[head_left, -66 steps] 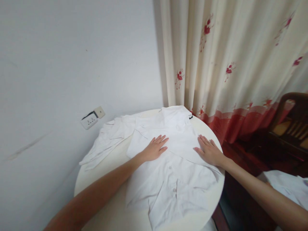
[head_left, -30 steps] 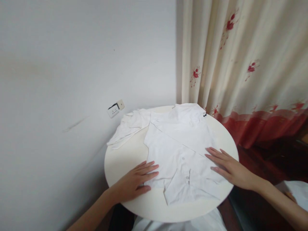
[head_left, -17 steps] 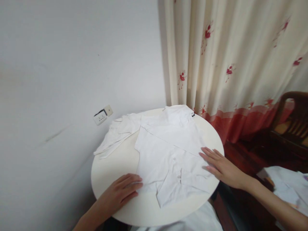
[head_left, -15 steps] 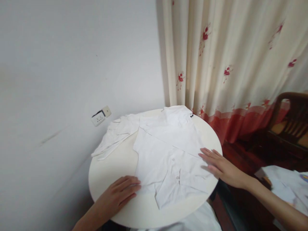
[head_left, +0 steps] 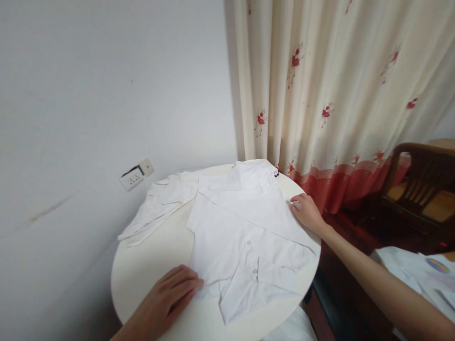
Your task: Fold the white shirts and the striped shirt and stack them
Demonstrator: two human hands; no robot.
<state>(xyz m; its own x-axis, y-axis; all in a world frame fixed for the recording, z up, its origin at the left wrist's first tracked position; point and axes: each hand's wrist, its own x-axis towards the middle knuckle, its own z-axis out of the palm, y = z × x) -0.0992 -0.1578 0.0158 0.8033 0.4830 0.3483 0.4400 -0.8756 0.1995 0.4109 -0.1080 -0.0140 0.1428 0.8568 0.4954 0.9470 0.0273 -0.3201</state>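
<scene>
A white buttoned shirt (head_left: 227,227) lies spread over a round white table (head_left: 149,265), with one sleeve reaching out to the left. My left hand (head_left: 174,291) rests flat at the shirt's near left edge, its fingertips touching the cloth. At the right side, my right hand (head_left: 307,211) has its fingers closed on a bit of the shirt's edge. Small creases run across the front, where buttons show. The underside of the shirt is hidden.
A wall with a socket (head_left: 132,179) stands behind the table on the left. A flowered curtain (head_left: 313,85) hangs at the back. To the right are a wooden chair (head_left: 412,184) and a pile of white clothes (head_left: 408,270).
My right hand has moved up along the shirt's right edge and closed from a flat pose onto the cloth. My left hand stays at the near left edge. The view has shifted slightly right.
</scene>
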